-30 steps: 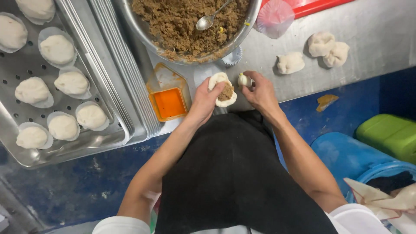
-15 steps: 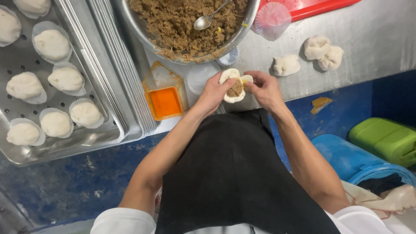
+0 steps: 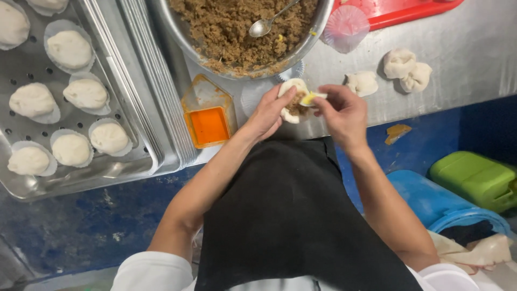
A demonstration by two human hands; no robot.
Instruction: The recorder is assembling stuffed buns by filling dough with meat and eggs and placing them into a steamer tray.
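Both hands meet above the tabletop (image 3: 474, 48) edge: the left hand (image 3: 267, 112) cups an open dough wrapper (image 3: 292, 100) holding brown filling, while the right hand (image 3: 344, 110) now pinches a small yellow piece (image 3: 309, 98) at its rim. A second ago that piece was clear of the filling, so the filling looks nearly complete. Beside them sit the filling bowl (image 3: 177, 29) and 1 orange container (image 3: 210, 124).

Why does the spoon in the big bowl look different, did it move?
No. The spoon lies at the same spot in the meat filling, handle toward the bowl rim's far right; only the camera shifted.
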